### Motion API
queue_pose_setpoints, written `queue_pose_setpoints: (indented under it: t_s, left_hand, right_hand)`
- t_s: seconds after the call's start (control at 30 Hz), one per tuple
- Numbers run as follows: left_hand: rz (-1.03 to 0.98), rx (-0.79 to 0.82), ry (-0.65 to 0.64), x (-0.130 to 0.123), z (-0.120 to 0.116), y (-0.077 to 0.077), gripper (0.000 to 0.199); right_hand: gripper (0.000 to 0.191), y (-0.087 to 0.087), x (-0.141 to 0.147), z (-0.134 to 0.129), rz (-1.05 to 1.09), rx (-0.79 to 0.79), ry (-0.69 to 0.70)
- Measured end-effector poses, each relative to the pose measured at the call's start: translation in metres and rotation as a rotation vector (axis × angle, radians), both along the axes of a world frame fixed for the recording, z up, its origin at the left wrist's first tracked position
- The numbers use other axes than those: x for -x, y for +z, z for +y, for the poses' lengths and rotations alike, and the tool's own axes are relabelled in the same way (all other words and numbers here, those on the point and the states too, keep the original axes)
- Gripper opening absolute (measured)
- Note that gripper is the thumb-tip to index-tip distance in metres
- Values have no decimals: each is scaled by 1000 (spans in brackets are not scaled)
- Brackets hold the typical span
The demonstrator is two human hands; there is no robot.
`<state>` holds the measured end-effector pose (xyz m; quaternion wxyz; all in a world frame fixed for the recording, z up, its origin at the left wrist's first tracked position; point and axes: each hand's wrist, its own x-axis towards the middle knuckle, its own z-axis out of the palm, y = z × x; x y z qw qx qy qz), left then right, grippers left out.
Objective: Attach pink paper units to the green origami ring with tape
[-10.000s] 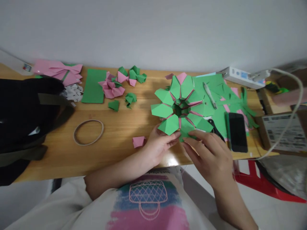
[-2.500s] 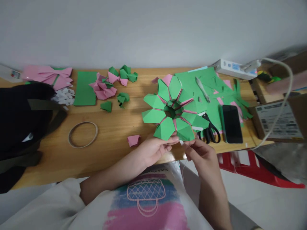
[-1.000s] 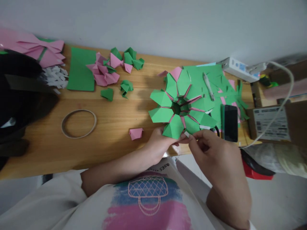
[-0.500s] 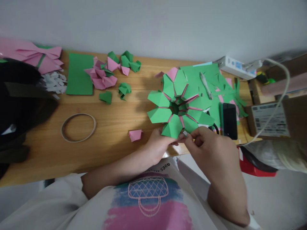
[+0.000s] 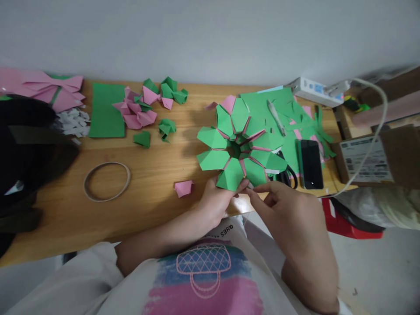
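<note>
Left hand (image 5: 215, 202) grips paper flower (image 5: 256, 155), fingers partly hidden; right hand (image 5: 290, 210) at near petal (image 5: 256, 173), finger grip unclear; scissors (image 5: 284, 177) half-covered.

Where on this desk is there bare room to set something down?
The brown wooden desk is bare between the thin beige ring and the small folded pink paper piece, and in front of the ring. It's crowded right of the green-and-pink paper flower: green paper sheet, pink and green paper scraps, black phone.

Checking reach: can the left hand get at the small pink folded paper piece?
Probably: only wooden tabletop separates the left hand from the piece, though that hand holds a round green paper flower.
</note>
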<state>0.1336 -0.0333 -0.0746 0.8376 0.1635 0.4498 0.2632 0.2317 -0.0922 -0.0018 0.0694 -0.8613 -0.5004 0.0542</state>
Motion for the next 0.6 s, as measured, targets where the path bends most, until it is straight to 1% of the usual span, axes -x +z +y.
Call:
queue_pose_setpoints:
  t_s: [0.1, 0.13, 0.2, 0.3, 0.37, 0.47, 0.6]
  left_hand:
    - [-53, -35, 17, 1, 3, -1, 30]
    - [-72, -34, 19, 1, 4, -1, 31]
    - [-97, -15, 6, 1, 7, 1, 30]
    - [-98, 21, 6, 2, 9, 5, 25]
    - [-98, 41, 36, 3, 9, 7, 24]
    - [-158, 64, 52, 4, 9, 6, 26]
    - [-214, 73, 28, 4, 8, 3, 27]
  right_hand:
    - [32, -1, -6, -10, 192, -52, -87]
    - [34, -4, -7, -13, 286, -60, -103]
    - [34, -14, -6, -17, 515, -108, -136]
    - [29, -36, 4, -16, 874, -325, -243]
    - [26, -49, 14, -12, 1032, -476, -311]
    - [30, -58, 24, -6, 1106, -608, -377]
    - [38, -58, 29, 1, 1071, -659, -399]
